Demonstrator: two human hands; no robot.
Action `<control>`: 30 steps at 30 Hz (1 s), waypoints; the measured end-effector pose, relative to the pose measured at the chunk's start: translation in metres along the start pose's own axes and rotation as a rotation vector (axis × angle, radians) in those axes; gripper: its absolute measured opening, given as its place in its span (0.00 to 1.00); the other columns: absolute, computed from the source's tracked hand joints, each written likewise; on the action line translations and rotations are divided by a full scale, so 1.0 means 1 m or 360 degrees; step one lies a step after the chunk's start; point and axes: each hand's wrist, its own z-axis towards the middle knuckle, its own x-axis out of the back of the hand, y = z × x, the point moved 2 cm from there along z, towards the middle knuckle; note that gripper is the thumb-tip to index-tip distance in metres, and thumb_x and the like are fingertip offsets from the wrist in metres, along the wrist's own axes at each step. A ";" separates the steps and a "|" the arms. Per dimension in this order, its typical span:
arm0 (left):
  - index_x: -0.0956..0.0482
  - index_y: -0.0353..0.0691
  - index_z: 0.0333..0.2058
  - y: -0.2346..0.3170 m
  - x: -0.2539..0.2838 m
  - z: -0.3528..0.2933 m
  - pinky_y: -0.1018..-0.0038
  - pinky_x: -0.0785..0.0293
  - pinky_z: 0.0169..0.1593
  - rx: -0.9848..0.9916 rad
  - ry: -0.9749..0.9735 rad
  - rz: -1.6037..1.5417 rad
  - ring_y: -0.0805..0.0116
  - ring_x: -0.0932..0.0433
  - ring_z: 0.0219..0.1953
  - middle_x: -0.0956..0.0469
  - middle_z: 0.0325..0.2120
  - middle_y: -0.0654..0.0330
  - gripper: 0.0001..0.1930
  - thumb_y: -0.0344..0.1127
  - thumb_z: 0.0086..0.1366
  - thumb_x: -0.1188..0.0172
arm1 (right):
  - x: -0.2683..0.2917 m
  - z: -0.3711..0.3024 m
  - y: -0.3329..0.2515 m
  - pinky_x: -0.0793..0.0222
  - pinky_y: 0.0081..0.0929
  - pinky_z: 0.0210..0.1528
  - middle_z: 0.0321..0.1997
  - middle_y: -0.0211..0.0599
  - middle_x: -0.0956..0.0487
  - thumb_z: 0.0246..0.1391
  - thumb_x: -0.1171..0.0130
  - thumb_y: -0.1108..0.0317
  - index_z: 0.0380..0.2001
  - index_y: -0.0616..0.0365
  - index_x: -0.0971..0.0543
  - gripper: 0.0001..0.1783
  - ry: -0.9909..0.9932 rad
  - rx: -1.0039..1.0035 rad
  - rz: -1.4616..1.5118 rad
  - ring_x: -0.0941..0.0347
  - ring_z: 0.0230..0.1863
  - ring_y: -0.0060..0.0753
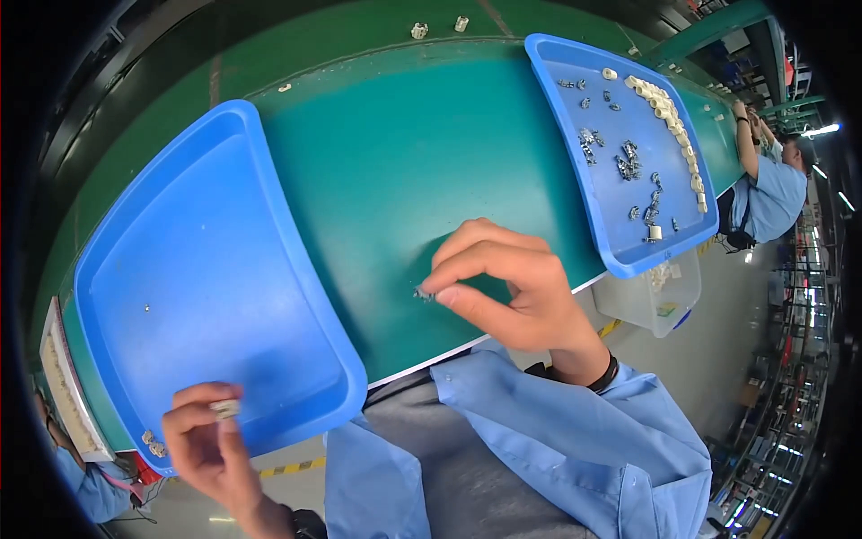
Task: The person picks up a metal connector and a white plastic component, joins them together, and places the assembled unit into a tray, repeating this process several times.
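Between the thumb and fingers of my left hand point(202, 440) is a small cream-coloured part point(224, 410), held over the near corner of the left blue tray point(242, 180). A few similar parts point(154, 444) lie in that tray's corner beside the hand. My right hand point(516, 283) is pinched on a small metal clip point(424, 293) above the green work surface point(404, 153), between the two trays. The clip's far side is hidden by my fingertips. Inside the right blue tray point(558, 99) lie several metal clips point(628, 162) and a curved row of cream cylindrical pieces point(669, 117).
Two cream pieces point(419, 30) sit on the green area beyond the table. Under the right tray is a clear plastic bin point(651, 301). A white-edged box point(72, 386) stands at the far left. One co-worker point(777, 184) is at the right; another's sleeve point(85, 490) shows lower left.
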 end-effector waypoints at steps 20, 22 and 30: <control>0.24 0.27 0.47 0.032 -0.094 0.001 0.76 0.26 0.44 0.0389 -0.0343 -0.1414 0.70 0.22 0.39 0.18 0.41 0.45 0.11 0.23 0.68 0.35 | -0.037 0.025 -0.042 0.35 0.30 0.34 0.40 0.38 0.15 0.46 0.31 0.84 0.36 0.62 0.12 0.12 -0.0005 0.0515 0.0469 0.20 0.32 0.32; 0.24 0.27 0.47 0.031 -0.095 0.002 0.77 0.27 0.44 0.0400 -0.0336 -0.1437 0.70 0.22 0.39 0.18 0.41 0.45 0.12 0.24 0.68 0.34 | -0.038 0.024 -0.042 0.36 0.30 0.34 0.40 0.38 0.15 0.46 0.32 0.84 0.36 0.62 0.12 0.12 0.0008 0.0509 0.0472 0.21 0.32 0.32; 0.23 0.27 0.48 0.031 -0.095 0.000 0.76 0.26 0.45 0.0421 -0.0353 -0.1408 0.70 0.22 0.40 0.18 0.41 0.46 0.13 0.24 0.68 0.34 | -0.038 0.023 -0.041 0.36 0.31 0.36 0.40 0.37 0.16 0.46 0.31 0.83 0.36 0.61 0.12 0.12 0.0019 0.0503 0.0447 0.23 0.30 0.31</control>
